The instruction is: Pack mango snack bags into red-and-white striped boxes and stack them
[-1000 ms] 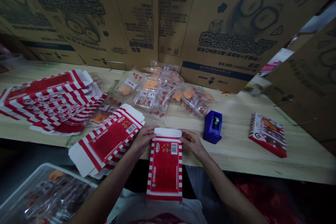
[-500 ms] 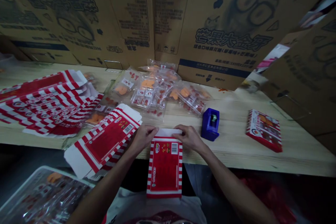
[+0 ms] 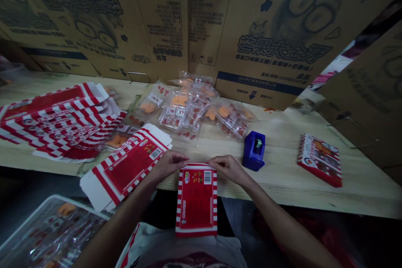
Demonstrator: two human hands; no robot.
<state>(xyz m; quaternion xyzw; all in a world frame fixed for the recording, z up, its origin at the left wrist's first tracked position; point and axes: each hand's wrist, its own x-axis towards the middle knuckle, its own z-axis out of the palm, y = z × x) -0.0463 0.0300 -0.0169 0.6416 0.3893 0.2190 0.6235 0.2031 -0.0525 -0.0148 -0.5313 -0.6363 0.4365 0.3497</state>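
Red-and-white carton (image 3: pixel 196 205) is close in front of the white shirt (image 3: pixel 150 243), printed panel up, near end past the edge of the table (image 3: pixel 292 190), far end over it. Looks like thin coated board: light, fairly stiff along the side folds, likely to bow or dent mid-panel if squeezed. Gloss probably slides a bit under dry fingers.

Far end: left hand (image 3: pixel 166 165) on one corner, right hand (image 3: pixel 230 168) on the other, thumb and fingers drawn together, pinching the end edge; contact underneath is hidden. Good spot IMO: corners and folds take load, flat panel doesn't. Equal light pressure both sides, else the end skews or creases.

Left of the carton, slanted carton stack (image 3: pixel 128 171), white flaps out. Just past the right hand, blue tape dispenser (image 3: pixel 253 153). Beyond, heap of clear bags (image 3: pixel 179 111), soft and slick by the look. At the back, big brown boxes (image 3: pixel 260 56)
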